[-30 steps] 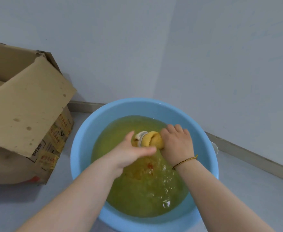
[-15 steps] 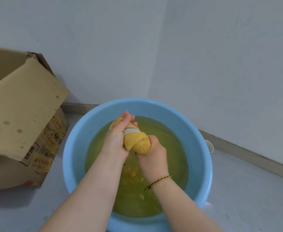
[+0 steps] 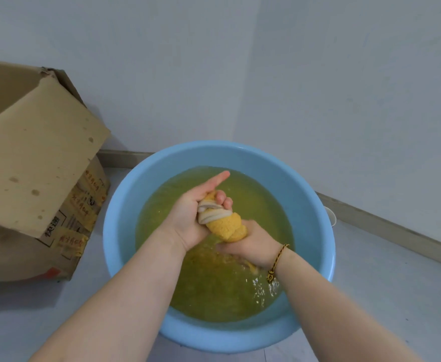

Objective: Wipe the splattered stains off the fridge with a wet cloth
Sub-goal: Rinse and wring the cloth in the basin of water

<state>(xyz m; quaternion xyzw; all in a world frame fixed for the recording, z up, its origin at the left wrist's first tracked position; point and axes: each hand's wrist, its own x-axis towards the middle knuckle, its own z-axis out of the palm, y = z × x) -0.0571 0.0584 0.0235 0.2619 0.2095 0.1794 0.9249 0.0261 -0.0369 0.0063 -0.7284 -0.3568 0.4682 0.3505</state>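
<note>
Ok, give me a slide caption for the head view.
Left hand and right hand wring a twisted cloth over a basin of yellowish water; a box stands beside it.

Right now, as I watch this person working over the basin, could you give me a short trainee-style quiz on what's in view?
1. True or false: the yellow cloth lies loose in the water of the blue basin.
2. Which wrist wears the braided bracelet? A. left B. right C. both
3. Fill in: the cardboard box stands to the ____ of the basin.
Key: 1. False: the left hand and the right hand grip it, twisted, over the basin. 2. B. 3. left.
</note>
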